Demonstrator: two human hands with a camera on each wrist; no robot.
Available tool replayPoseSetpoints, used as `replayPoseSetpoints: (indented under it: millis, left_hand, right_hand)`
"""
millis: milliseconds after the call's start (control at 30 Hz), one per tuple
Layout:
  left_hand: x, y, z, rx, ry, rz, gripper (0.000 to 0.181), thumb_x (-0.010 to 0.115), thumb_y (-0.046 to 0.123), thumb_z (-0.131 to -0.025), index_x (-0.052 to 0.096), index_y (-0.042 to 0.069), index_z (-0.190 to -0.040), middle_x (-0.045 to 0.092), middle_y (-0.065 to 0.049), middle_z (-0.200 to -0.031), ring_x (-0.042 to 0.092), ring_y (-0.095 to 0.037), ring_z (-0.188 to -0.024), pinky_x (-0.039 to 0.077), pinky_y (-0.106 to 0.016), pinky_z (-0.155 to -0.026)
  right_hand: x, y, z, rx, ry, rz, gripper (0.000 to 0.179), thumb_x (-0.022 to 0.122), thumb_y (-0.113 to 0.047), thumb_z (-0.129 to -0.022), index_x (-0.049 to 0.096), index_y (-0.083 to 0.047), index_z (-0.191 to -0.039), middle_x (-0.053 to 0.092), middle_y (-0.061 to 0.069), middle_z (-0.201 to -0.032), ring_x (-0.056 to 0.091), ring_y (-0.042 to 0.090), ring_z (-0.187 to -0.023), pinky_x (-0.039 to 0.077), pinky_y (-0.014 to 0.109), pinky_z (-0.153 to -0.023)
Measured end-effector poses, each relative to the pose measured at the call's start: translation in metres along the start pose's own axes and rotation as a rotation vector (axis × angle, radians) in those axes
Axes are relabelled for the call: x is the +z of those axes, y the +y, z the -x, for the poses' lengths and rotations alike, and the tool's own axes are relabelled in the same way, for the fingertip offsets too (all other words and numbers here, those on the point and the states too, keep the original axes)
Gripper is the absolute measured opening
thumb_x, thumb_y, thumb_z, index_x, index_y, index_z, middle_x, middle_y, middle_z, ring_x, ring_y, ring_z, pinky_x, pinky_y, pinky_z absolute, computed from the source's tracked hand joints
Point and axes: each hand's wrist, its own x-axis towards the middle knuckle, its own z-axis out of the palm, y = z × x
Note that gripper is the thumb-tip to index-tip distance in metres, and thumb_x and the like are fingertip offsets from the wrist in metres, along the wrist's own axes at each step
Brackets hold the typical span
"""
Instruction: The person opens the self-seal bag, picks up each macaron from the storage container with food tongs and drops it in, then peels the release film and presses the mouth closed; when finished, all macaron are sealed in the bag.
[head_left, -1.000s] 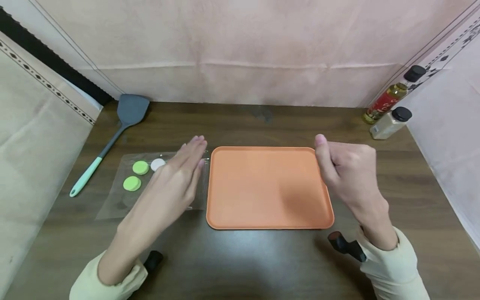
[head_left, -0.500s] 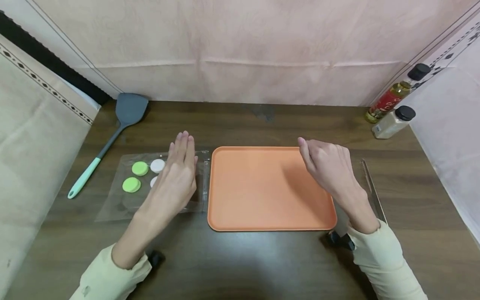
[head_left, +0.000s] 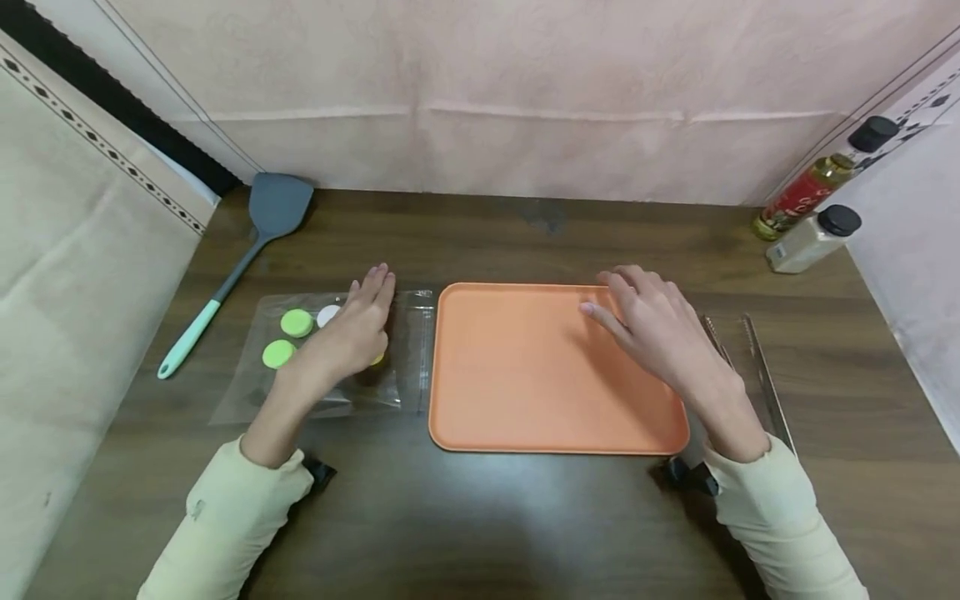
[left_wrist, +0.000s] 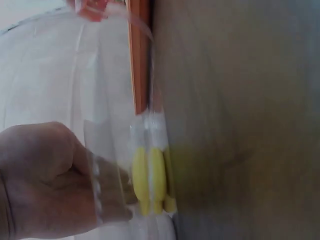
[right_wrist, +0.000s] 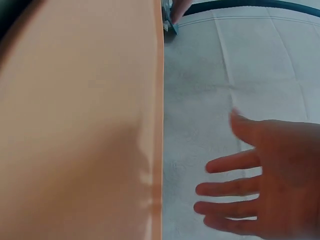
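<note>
My left hand (head_left: 348,333) lies over a clear plastic packet (head_left: 414,333), its fingers extended and partly covering the round pieces inside. Green discs (head_left: 297,322) and a white disc (head_left: 327,315) show beside the hand, and a bit of yellow peeks out below the fingers. Up close in the left wrist view, a yellow disc (left_wrist: 140,175) stands near my fingertips behind the clear film. My right hand (head_left: 651,325) hovers above the right part of an orange rectangular tray (head_left: 517,375). Its fingers are spread and hold nothing, as the right wrist view shows.
A spatula (head_left: 240,271) with a mint handle lies at the left. Metal tongs (head_left: 768,379) lie partly hidden under my right forearm. At the back right corner stand an oil bottle (head_left: 802,196) and a black-capped jar (head_left: 810,242). Cloth walls bound the wooden table (head_left: 480,525).
My left hand has come down onto the packet, its fingers held straight throughout. The right hand has moved left over the tray and uncurled from a loose fist, uncovering the tongs.
</note>
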Motion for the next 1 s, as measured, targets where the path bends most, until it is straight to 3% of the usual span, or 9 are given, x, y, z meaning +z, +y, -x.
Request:
replayPoseSetpoints:
  millis: [167,300,367,433,567,667,733,867,1000]
  left_hand:
    - [-0.014,0.012,-0.006,-0.050,-0.077,0.003,0.064,0.045,-0.002,-0.112,0.021,-0.009,-0.170,0.007,-0.028,-0.182,0.008,-0.043,-0.169,0.008,-0.061,-0.135]
    - [-0.019,0.026,-0.009,-0.058,-0.021,-0.020,0.053,0.054,0.005,-0.115,0.040,-0.012,-0.163,0.019,-0.031,-0.179,0.023,-0.047,-0.165,0.012,-0.061,-0.135]
    - [-0.019,0.028,-0.010,-0.067,0.041,-0.008,0.044,0.057,0.003,-0.113,0.053,-0.011,-0.155,0.028,-0.030,-0.177,0.030,-0.047,-0.163,0.015,-0.060,-0.135]
    - [-0.018,0.028,-0.011,-0.072,0.094,0.015,0.036,0.060,0.002,-0.111,0.062,-0.010,-0.146,0.042,-0.030,-0.170,0.042,-0.046,-0.158,0.023,-0.060,-0.133]
    - [-0.019,0.025,-0.009,-0.072,0.158,0.073,0.034,0.066,0.001,-0.108,0.066,-0.008,-0.141,0.063,-0.029,-0.150,0.060,-0.044,-0.141,0.047,-0.059,-0.119]
    - [-0.022,0.022,-0.007,-0.052,0.169,0.130,0.038,0.064,0.001,-0.109,0.061,-0.006,-0.147,0.068,-0.028,-0.139,0.067,-0.042,-0.128,0.056,-0.056,-0.106]
    - [-0.024,0.019,-0.007,-0.046,0.160,0.155,0.038,0.060,0.003,-0.112,0.060,-0.005,-0.150,0.069,-0.027,-0.136,0.068,-0.040,-0.121,0.057,-0.053,-0.100]
    - [-0.026,0.015,-0.007,-0.045,0.120,0.167,0.037,0.052,0.004,-0.115,0.060,-0.005,-0.150,0.069,-0.028,-0.136,0.068,-0.040,-0.119,0.054,-0.050,-0.094]
    - [-0.026,0.015,-0.009,-0.027,0.097,0.175,0.035,0.057,0.001,-0.113,0.062,-0.007,-0.146,0.066,-0.028,-0.134,0.066,-0.042,-0.120,0.056,-0.053,-0.098]
  right_hand:
    - [0.003,-0.001,-0.001,0.048,-0.120,0.006,0.061,0.067,-0.040,-0.111,0.058,0.007,-0.150,0.051,0.031,-0.159,0.043,0.054,-0.152,0.037,0.076,-0.118]
    - [0.008,-0.011,-0.001,-0.021,-0.051,-0.101,0.049,0.072,-0.030,-0.109,0.065,0.008,-0.141,0.059,0.029,-0.152,0.046,0.050,-0.151,0.040,0.072,-0.119]
    - [0.013,-0.026,0.002,-0.078,-0.038,-0.280,0.035,0.072,-0.022,-0.109,0.071,0.005,-0.132,0.069,0.022,-0.139,0.061,0.041,-0.137,0.051,0.060,-0.112]
    - [0.021,-0.053,0.008,-0.152,-0.105,-0.552,0.021,0.069,-0.015,-0.110,0.075,0.000,-0.123,0.077,0.015,-0.122,0.073,0.034,-0.115,0.059,0.047,-0.101]
    - [0.051,-0.120,0.030,-0.154,-0.517,-1.179,0.027,0.056,-0.017,-0.117,0.073,0.001,-0.129,0.080,0.018,-0.113,0.078,0.024,-0.089,0.065,0.036,-0.078]
    - [0.075,-0.163,0.042,0.038,-0.812,-1.578,0.039,0.050,-0.022,-0.119,0.060,0.005,-0.146,0.077,0.024,-0.124,0.076,0.020,-0.086,0.063,0.032,-0.073]
    - [0.088,-0.184,0.044,0.241,-0.892,-1.780,0.045,0.050,-0.025,-0.119,0.052,0.005,-0.152,0.075,0.025,-0.133,0.074,0.014,-0.087,0.058,0.027,-0.073]
    - [0.107,-0.213,0.035,0.577,-0.784,-2.003,0.046,0.052,-0.030,-0.119,0.047,0.001,-0.151,0.071,0.026,-0.141,0.070,0.013,-0.083,0.053,0.023,-0.073]
    - [0.118,-0.233,0.025,0.685,-0.601,-2.078,0.051,0.048,-0.033,-0.120,0.043,0.004,-0.155,0.068,0.028,-0.146,0.066,0.013,-0.080,0.053,0.023,-0.073]
